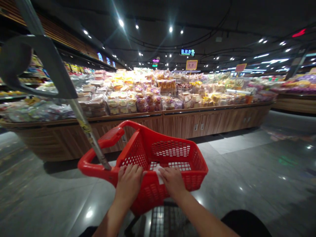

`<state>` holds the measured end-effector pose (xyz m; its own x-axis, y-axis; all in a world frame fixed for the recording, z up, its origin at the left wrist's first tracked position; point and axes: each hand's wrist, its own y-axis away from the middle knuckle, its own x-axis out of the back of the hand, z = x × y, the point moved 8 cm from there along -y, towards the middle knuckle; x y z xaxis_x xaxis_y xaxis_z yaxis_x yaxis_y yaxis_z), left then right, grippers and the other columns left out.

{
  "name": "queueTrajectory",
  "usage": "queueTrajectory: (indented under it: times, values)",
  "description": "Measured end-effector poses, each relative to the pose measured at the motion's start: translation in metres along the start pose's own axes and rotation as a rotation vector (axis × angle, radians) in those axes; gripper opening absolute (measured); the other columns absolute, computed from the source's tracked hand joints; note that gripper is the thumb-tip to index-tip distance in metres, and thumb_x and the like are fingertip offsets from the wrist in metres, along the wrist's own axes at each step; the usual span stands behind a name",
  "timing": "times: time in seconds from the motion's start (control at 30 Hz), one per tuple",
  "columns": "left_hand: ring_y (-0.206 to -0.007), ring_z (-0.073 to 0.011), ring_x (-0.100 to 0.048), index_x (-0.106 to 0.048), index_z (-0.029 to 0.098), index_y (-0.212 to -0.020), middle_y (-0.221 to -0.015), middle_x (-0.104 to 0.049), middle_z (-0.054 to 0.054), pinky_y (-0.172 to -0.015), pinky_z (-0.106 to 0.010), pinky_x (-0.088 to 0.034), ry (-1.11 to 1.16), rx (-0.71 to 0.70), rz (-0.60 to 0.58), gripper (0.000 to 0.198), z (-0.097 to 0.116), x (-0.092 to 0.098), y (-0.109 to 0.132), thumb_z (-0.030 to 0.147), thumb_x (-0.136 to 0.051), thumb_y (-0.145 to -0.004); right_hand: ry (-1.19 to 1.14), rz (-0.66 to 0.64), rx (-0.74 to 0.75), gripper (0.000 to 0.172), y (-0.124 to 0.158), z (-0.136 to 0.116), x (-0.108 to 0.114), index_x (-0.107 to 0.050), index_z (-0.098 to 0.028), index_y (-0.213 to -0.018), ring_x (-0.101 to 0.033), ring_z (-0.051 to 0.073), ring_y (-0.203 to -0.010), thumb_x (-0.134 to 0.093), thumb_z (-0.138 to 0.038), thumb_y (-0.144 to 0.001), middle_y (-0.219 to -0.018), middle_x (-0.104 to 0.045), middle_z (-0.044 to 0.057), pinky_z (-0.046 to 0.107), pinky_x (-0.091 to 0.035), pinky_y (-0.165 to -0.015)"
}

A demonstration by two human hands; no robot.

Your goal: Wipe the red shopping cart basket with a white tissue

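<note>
A red plastic shopping basket (172, 151) sits on a metal trolley frame in front of me, low in the head view. My left hand (128, 182) rests on the basket's near rim, fingers curled over the edge. My right hand (172, 180) lies beside it on the same rim, fingers bent over a small white slip (159, 174). The basket looks empty apart from that slip. Its red handle (111, 136) is folded out to the left.
A long wooden display counter (197, 121) piled with packaged baked goods (148, 92) runs across ahead. A grey metal pole with a bracket (56, 72) slants down at the left to the basket. Glossy grey floor (259, 171) spreads to the right. More shelves stand at far left.
</note>
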<state>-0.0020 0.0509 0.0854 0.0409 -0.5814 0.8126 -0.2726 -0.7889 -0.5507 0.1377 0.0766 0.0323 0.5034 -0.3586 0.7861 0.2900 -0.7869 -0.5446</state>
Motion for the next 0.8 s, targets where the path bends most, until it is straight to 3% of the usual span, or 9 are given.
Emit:
queueTrajectory:
  times: [0.1, 0.17, 0.23, 0.4, 0.5, 0.7, 0.8]
  values:
    - [-0.085, -0.0228, -0.055, -0.061, 0.023, -0.081, -0.082, -0.065, -0.003, -0.088, -0.042, -0.031, 0.002, -0.004, -0.004, 0.023, -0.004, -0.001, 0.001, 0.029, -0.04, -0.089, -0.043, -0.028, 0.057, 0.022, -0.019, -0.036, -0.012, -0.06, -0.028, -0.108, -0.061, 0.016, -0.083, -0.044, -0.034, -0.094, -0.089, -0.069, -0.001, 0.028, -0.034, -0.073]
    - [-0.087, -0.0226, -0.056, -0.062, 0.024, -0.083, -0.084, -0.065, -0.003, -0.089, -0.041, -0.031, 0.018, 0.0, 0.0, 0.022, -0.009, -0.001, 0.001, 0.03, -0.042, -0.089, -0.048, -0.031, 0.061, 0.022, -0.02, -0.04, -0.016, -0.059, -0.028, -0.109, -0.061, 0.016, -0.084, -0.043, -0.033, -0.095, -0.089, -0.07, 0.0, 0.028, -0.034, -0.074]
    - [-0.088, -0.0223, -0.055, -0.062, 0.024, -0.083, -0.085, -0.065, -0.003, -0.089, -0.04, -0.031, 0.031, 0.009, -0.003, 0.021, -0.014, -0.002, 0.001, 0.031, -0.043, -0.088, -0.027, -0.029, 0.034, 0.022, -0.01, -0.025, -0.014, -0.058, -0.029, -0.111, -0.061, 0.016, -0.086, -0.044, -0.031, -0.095, -0.091, -0.07, 0.0, 0.03, -0.032, -0.079]
    - [-0.088, -0.0226, -0.054, -0.061, 0.023, -0.08, -0.083, -0.064, -0.002, -0.09, -0.04, -0.03, 0.031, 0.026, -0.037, 0.022, -0.027, -0.008, 0.0, 0.033, -0.044, -0.088, 0.07, -0.004, -0.064, 0.025, 0.033, 0.049, 0.006, -0.058, -0.029, -0.115, -0.059, 0.018, -0.093, -0.045, -0.024, -0.094, -0.101, -0.069, 0.002, 0.038, -0.025, -0.089]
    - [-0.089, -0.0239, -0.054, -0.061, 0.023, -0.082, -0.084, -0.064, -0.003, -0.09, -0.042, -0.03, 0.011, 0.004, -0.048, 0.02, -0.027, -0.009, -0.002, 0.034, -0.046, -0.088, 0.102, -0.027, -0.104, 0.026, 0.04, 0.065, 0.013, -0.058, -0.029, -0.115, -0.059, 0.019, -0.094, -0.044, -0.024, -0.094, -0.104, -0.068, 0.002, 0.037, -0.027, -0.085]
    - [-0.089, -0.0263, -0.053, -0.061, 0.02, -0.083, -0.085, -0.062, -0.005, -0.09, -0.044, -0.031, -0.062, 0.006, -0.031, 0.024, -0.024, -0.01, -0.004, 0.042, -0.049, -0.085, 0.061, -0.134, -0.058, 0.025, 0.003, 0.009, -0.01, -0.057, -0.03, -0.114, -0.061, 0.018, -0.091, -0.04, -0.031, -0.096, -0.101, -0.069, 0.0, 0.033, -0.032, -0.078]
    - [-0.09, -0.0259, -0.054, -0.061, 0.021, -0.082, -0.085, -0.063, -0.005, -0.09, -0.044, -0.032, -0.044, 0.009, -0.022, 0.023, -0.029, -0.012, -0.004, 0.041, -0.051, -0.084, 0.055, -0.161, -0.039, 0.026, -0.001, 0.0, -0.014, -0.055, -0.031, -0.116, -0.061, 0.018, -0.091, -0.04, -0.031, -0.096, -0.102, -0.069, 0.0, 0.033, -0.033, -0.079]
